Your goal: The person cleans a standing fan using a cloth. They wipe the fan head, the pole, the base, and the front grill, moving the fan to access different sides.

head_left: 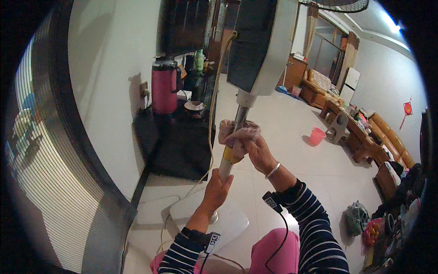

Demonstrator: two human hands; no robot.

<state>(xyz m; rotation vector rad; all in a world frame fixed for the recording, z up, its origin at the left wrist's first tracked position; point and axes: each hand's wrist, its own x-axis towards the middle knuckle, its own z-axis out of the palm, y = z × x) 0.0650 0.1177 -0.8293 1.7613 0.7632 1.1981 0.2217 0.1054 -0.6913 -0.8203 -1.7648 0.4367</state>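
My left hand (218, 190) grips the white lower tube (226, 167) of what looks like a pedestal fan. Higher up, my right hand (261, 154) presses a crumpled brownish-pink cloth (244, 132) around the chrome pole (241, 114). A yellow band (228, 153) shows on the tube just below the cloth. Above both hands is the grey and black housing (255, 54), with a beige cord (219, 75) hanging from it. Below my left hand the white base (229, 222) rests on the floor, partly hidden by my forearm.
To the left, a black cabinet (178, 147) carries a magenta thermos jug (164, 89) and a bowl (194, 108). A pink bucket (317, 136) and a grey plastic stool (338, 127) stand on the tiled floor. Bags (356, 217) lie at right. A wire grille (338, 5) crosses the top edge.
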